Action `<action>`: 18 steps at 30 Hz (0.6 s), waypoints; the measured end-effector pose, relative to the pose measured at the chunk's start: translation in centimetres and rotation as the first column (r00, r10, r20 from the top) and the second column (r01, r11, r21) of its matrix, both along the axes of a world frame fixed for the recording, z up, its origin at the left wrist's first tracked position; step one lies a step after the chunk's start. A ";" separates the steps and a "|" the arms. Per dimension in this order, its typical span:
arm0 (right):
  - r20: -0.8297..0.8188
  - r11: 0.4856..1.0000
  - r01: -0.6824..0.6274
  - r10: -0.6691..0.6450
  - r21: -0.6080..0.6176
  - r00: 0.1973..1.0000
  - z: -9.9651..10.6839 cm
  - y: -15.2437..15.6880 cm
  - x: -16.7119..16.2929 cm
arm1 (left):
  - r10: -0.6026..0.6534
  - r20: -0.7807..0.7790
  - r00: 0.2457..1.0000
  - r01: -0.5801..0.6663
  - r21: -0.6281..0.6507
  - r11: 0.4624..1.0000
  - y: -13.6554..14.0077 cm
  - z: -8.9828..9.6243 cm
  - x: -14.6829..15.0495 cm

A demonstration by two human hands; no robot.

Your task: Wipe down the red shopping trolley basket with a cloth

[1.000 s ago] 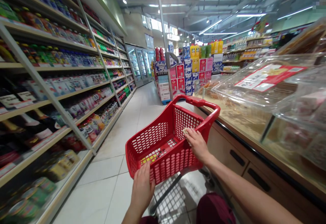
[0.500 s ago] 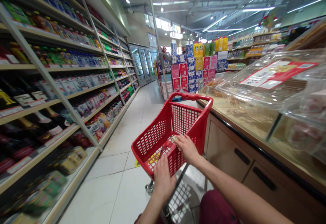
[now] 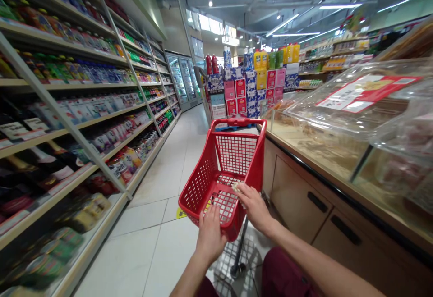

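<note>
A red plastic shopping cart point(image 3: 203, 189) with lattice walls stands right in front of me, its handle bar point(image 3: 238, 122) at the far end. My left hand point(image 3: 210, 234) is closed over the near rim, fingers inside the basket and thumb outside. At the right side rim rests my right hand point(image 3: 254, 204), with a small crumpled off-white wad point(image 3: 236, 187), perhaps tissue, pinched at its fingertips. Part of the basket floor shows; the stretch behind my hands is hidden.
Shelves of bottles and packs point(image 3: 111, 89) run along the left. On the right stands a wooden counter point(image 3: 297, 189) with clear plastic food boxes point(image 3: 338, 112). Stacked drink cartons point(image 3: 240, 94) stand ahead, glass-door fridges point(image 3: 184, 76) beyond. A tiled aisle point(image 3: 145, 238) lies between.
The cart has swung round, its handle end moving left and its near end slightly right. Both hands have stayed at its rim and moved with it.
</note>
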State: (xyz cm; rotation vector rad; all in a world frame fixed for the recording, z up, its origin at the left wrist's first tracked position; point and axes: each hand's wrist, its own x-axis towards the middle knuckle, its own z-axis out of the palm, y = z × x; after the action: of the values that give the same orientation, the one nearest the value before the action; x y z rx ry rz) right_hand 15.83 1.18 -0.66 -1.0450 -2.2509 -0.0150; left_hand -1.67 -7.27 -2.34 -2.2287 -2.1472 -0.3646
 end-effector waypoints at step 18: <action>-0.037 0.987 0.142 -0.140 0.079 0.989 -2.7 -2.3 3.5 | -0.037 -0.032 0.999 0.038 0.050 0.998 1.5 -0.1 2.6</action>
State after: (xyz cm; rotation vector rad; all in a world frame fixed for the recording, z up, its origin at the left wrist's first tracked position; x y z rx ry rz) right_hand 19.34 -1.11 -3.37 -1.1505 -2.1256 -0.1478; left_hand 0.93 -5.79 -2.47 -2.2353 -2.0601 -0.3786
